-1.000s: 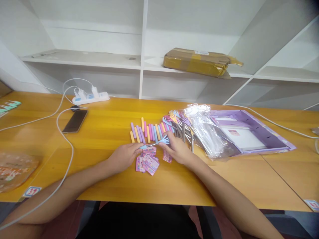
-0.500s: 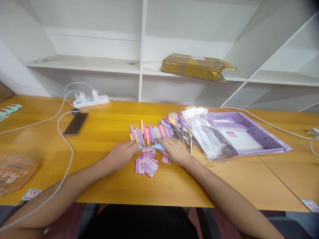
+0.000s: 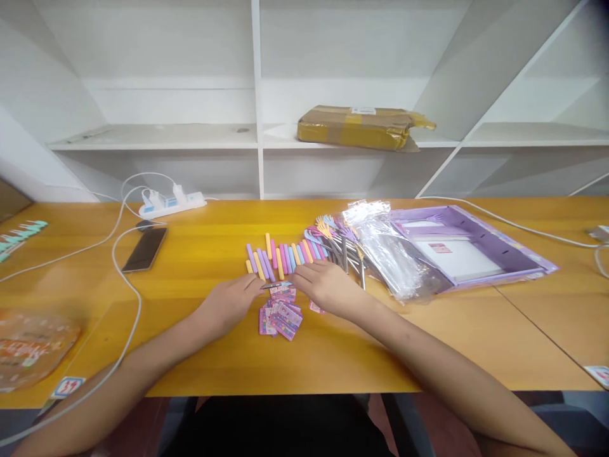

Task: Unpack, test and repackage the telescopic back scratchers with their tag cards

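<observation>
A small back scratcher (image 3: 276, 285) with a metal rod and a light blue part spans the gap between my hands. My left hand (image 3: 236, 298) is closed on its left end, fingers pinched together. On its right end my right hand (image 3: 320, 282) is closed too, covering most of the blue part. Just beyond my fingers lies a row of pink, purple, yellow and blue tubes (image 3: 281, 257). Below the scratcher is a loose pile of pink and purple printed cards (image 3: 285, 318). Several more back scratchers (image 3: 333, 231) with hand-shaped heads are heaped beyond my right hand.
Clear plastic bags (image 3: 390, 260) lie against a purple tray (image 3: 511, 254) on the right. On the left are a phone (image 3: 145, 249), a power strip (image 3: 174, 204), a white cable (image 3: 136, 304) and an orange plastic package (image 3: 35, 349). A taped carton (image 3: 352, 127) rests on the shelf.
The blue hand-shaped head, visible between my hands before, is now mostly covered by my right hand. More bare metal rod shows beside my left fingers. The view has shifted slightly.
</observation>
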Demonstrator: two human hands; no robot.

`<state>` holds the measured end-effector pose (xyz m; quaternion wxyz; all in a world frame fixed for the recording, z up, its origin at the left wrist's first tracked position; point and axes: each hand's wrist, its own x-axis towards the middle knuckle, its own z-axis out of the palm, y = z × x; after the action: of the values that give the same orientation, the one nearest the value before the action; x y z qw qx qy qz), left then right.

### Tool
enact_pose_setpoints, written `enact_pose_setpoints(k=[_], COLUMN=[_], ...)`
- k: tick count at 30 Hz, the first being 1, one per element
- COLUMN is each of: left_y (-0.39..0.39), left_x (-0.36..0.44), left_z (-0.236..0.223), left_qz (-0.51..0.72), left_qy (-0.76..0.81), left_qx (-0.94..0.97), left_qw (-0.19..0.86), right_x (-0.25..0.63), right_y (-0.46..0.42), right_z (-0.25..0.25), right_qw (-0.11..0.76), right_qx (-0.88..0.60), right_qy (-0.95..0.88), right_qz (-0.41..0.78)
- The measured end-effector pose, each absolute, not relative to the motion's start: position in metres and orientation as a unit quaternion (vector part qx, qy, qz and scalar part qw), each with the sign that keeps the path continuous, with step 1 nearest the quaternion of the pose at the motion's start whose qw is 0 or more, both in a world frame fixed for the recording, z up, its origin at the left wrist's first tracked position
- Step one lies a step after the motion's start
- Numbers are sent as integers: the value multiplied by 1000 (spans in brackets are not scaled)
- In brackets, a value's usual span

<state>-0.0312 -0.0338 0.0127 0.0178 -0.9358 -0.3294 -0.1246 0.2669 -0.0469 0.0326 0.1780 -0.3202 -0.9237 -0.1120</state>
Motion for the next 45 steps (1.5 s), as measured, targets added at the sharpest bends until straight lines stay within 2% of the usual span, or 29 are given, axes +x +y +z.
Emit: enact_pose_setpoints(k=[4, 6, 9, 12, 14, 20, 23, 26, 39, 45], left_y=[-38, -42, -48, -50, -49, -39, -38, -39, -53, -47], left_x=[-79, -110, -157, -190, -199, -175, -164, -158, -169, -171], left_z=[32, 42, 53, 54, 49, 40, 38, 35, 37, 37], left_qz=[-156, -162, -181, -173, -156, -72, -50, -47, -77, -94], left_qy=[-337, -324, -334, -364, -372, -429, -444, -438, -427, -411], left_qx=[-922, -924, -918, -909, -911, -901, -895, -898, -901, -906], left_qw=[113, 118, 118, 108, 82, 0, 6, 20, 5, 27], right_x=[317, 358, 431, 498, 527, 548, 548, 544, 526, 524], right_y=[-64, -80, -109, -134, -144, -150, -145, -140, -140, -133], right_z=[42, 41, 35, 25, 16, -15, -20, -18, 0, -6], right_qw=[238, 254, 269, 276, 258, 193, 205, 206, 171, 146], right_qx=[-403, -429, -452, -463, -480, -656, -756, -813, -859, -846], right_qy=[-878, -857, -824, -767, -754, -687, -603, -531, -482, -512], right_qz=[-101, -127, -210, -350, -367, -247, -147, -122, 11, -24])
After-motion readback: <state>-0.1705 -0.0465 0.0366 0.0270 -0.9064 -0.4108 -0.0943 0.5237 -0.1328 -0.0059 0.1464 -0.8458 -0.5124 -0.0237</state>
